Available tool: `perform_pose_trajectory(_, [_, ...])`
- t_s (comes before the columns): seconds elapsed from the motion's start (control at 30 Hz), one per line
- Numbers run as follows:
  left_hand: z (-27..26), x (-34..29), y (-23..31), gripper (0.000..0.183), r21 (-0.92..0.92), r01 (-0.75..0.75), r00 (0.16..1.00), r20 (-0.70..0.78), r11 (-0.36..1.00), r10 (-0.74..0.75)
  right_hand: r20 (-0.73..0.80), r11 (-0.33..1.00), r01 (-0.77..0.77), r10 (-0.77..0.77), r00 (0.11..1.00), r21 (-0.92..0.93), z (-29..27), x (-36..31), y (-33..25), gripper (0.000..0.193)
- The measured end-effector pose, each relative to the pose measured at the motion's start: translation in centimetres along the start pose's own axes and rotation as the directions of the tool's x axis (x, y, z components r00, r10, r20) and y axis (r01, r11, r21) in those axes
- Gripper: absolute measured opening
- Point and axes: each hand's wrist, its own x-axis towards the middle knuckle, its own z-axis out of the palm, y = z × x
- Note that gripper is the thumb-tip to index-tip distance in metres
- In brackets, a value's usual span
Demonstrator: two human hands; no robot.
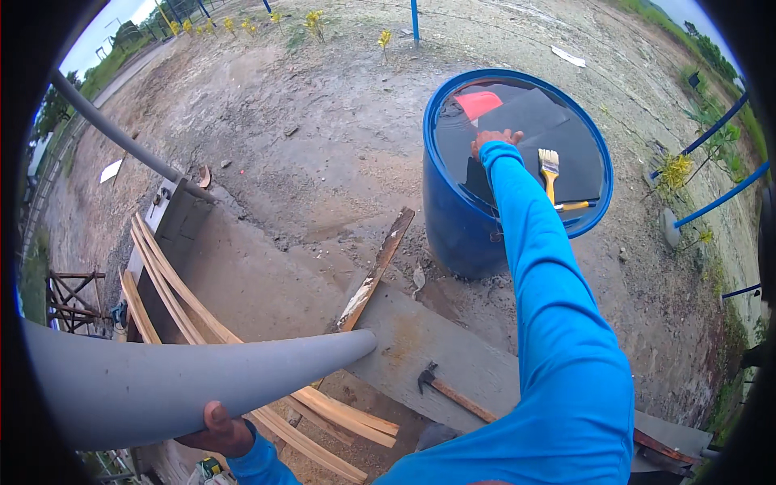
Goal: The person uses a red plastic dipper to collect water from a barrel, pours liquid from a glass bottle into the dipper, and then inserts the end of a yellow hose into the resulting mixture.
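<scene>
My right arm, in a blue sleeve, reaches forward over a blue barrel (461, 234). On its top, my right hand (495, 141) touches the dark flat sheets (529, 117), fingers bent and somewhat apart. Just beyond the fingers is a red piece (478, 105). A paintbrush (549, 171) with pale bristles and a yellow handle lies right of my wrist, near another yellow-handled tool (575, 206). At the lower left, my left hand (218, 432) grips a thick, smooth grey post (202, 380). Its thumb presses on the near side; the other fingers are mostly hidden.
Below the barrel, a hammer (457, 392) lies on a grey ledge (412, 339). A paint-marked board (376, 271) leans across that ledge. Several long wooden strips (182, 287) pass behind the post. Blue poles (719, 194) stand at the right, beside small yellow plants (673, 171).
</scene>
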Motion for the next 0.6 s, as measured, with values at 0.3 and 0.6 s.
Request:
perform_pose_trajectory(0.3, [0.2, -0.8, 1.6, 0.069, -0.094, 0.081, 0.994, -0.066, 0.992, -0.087, 0.099, 0.992, -0.097, 0.089, 0.991, 0.078, 1.2, 2.1, -1.6, 0.033])
perform_pose_trajectory(0.6, [-2.6, -1.7, 0.7, 0.077, -0.068, 0.197, 0.976, -0.081, 0.978, -0.202, 0.111, 0.998, 0.058, -0.062, 0.992, 0.036, -5.1, 3.2, -0.5, 0.035])
